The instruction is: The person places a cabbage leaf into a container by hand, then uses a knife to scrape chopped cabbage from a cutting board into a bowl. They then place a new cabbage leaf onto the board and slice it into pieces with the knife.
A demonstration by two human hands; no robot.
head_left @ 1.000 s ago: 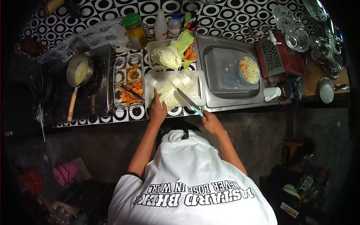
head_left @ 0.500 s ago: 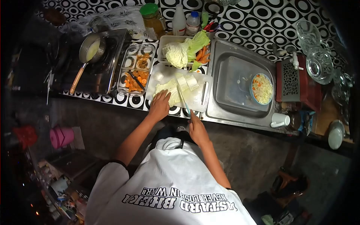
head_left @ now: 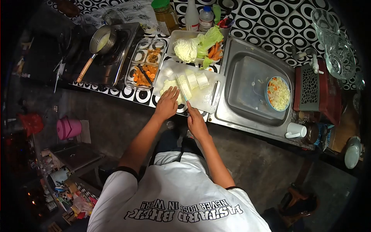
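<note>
My left hand (head_left: 167, 101) lies with its fingers stretched over pale cabbage leaves (head_left: 168, 84) on a white cutting board (head_left: 200, 103). In my right hand (head_left: 196, 120) is the light handle of a knife (head_left: 181, 86), gripped at the board's near edge. The blade points away from me and stands against the leaves, just right of my left fingertips. Cut cabbage pieces (head_left: 201, 81) rest to the right of the blade. A small whitish piece (head_left: 168, 72) sits at the board's upper left. My fingers partly cover the leaves.
Behind the board, a tray (head_left: 176, 35) holds cabbage, green leaves and carrots. A divided glass container (head_left: 128, 82) with carrot slices stands left, beside the stove (head_left: 123, 58) with a saucepan (head_left: 105, 43). To the right, the sink (head_left: 232, 83) holds a bowl (head_left: 278, 93) of shredded vegetables.
The knife has moved left along the leaves, closer to my left fingers. Another cut strip now shows right of the blade. The whole view has shifted slightly.
</note>
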